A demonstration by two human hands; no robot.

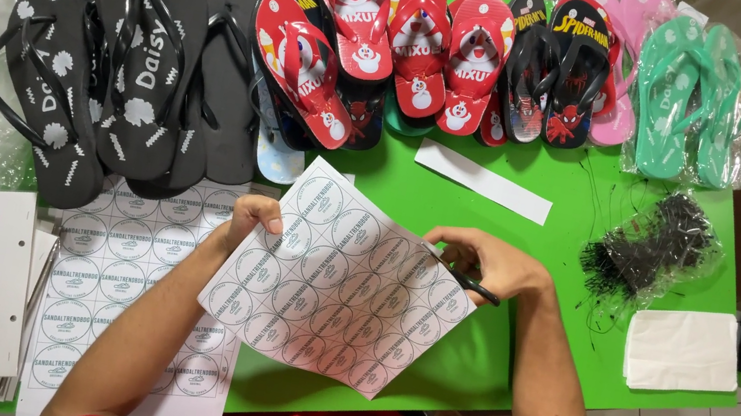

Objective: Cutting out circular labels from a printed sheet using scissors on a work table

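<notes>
**Sticker sheet held over the green table**

Hands first: the left hand is pinched onto the top left edge of a white sticker sheet printed with rows of round labels, holding it tilted above the green table. The right hand rests on the sheet's right corner, fingers closed around a thin black tool, can't tell if it's a pen or a cutter. A second sheet of round labels lies flat under the left forearm. Along the far edge sit black flip-flops, red cartoon flip-flops, and mint green ones in a clear bag. A bag of black ties lies right of the hands, with a white folded cloth just below it.
</notes>
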